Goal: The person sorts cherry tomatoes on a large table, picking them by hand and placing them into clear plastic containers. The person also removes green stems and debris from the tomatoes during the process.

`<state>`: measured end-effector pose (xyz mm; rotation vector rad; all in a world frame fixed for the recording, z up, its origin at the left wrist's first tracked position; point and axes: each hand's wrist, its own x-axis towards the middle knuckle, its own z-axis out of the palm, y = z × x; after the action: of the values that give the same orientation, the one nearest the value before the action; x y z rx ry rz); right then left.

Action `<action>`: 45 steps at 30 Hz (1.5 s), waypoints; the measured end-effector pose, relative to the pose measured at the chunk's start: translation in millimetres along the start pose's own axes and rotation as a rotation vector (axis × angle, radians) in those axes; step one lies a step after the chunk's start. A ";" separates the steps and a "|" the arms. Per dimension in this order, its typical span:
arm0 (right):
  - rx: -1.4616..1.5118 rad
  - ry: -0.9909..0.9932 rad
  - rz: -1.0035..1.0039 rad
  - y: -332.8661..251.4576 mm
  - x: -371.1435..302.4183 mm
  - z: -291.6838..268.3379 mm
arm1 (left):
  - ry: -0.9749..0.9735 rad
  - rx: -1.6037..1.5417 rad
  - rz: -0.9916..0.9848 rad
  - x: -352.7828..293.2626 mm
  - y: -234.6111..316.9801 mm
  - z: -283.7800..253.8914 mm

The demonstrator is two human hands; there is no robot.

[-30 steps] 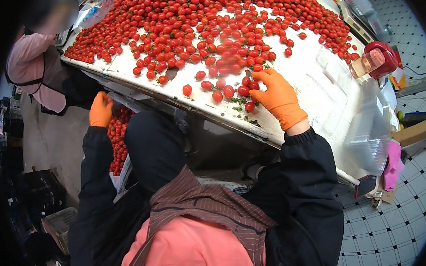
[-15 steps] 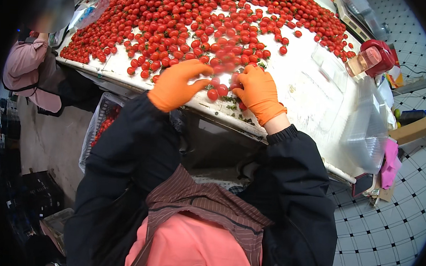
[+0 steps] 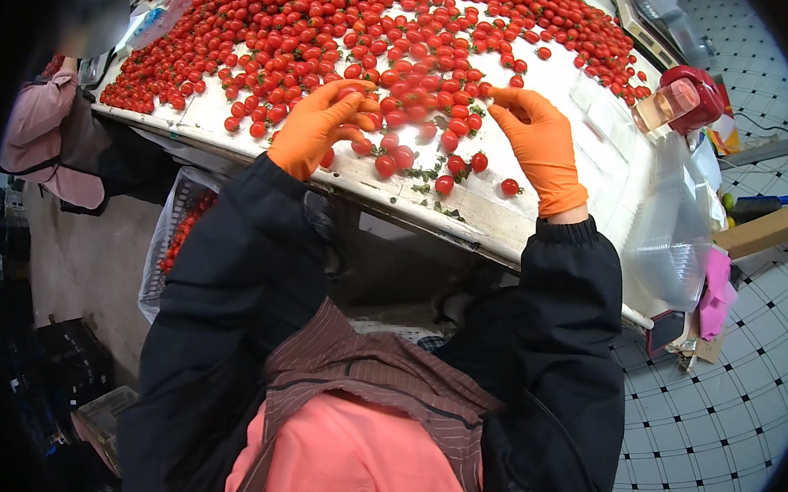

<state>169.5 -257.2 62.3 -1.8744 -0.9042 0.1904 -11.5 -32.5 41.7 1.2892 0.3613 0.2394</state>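
Observation:
A large spread of red cherry tomatoes (image 3: 325, 39), many with green stems, covers the far part of the white table (image 3: 587, 181). My left hand (image 3: 315, 131), in an orange glove, is above the front edge with fingers curled around a cherry tomato (image 3: 351, 91). Another tomato (image 3: 361, 146) shows just below its fingertips. To the right, my gloved right hand (image 3: 542, 149) has thumb and forefinger apart, and nothing shows between them. A few loose tomatoes (image 3: 444, 185) and bits of green stem (image 3: 425, 173) lie between the hands. Part of the pile between them is blurred.
Stacked clear plastic containers (image 3: 670, 231) stand at the table's right end, near a red device (image 3: 705, 98) and a pink cloth (image 3: 718, 293). Below left, a white crate (image 3: 161, 241) holds tomatoes. A person in a pink sleeve (image 3: 41, 121) is at the far left.
My hands have moved apart: the right one to the right, away from the tomatoes, the left slightly up. A tomato now shows in the left fingers. Several loose tomatoes lie uncovered near the edge.

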 end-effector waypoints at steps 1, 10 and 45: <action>-0.110 -0.028 0.021 1.8 -3.9 -4.6 | 0.003 -0.024 -0.007 0.8 -2.0 -4.6; -0.858 -0.406 0.003 -6.4 -22.2 47.0 | 0.055 -0.352 -0.115 -4.3 -8.1 -30.1; -0.845 -0.089 -0.206 27.1 29.3 108.3 | 0.913 0.048 0.438 -82.5 -3.0 -180.3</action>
<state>149.9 -165.7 -5.4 -2.5217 -1.3674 -0.2863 -158.1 96.6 7.3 1.2334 0.8537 1.2125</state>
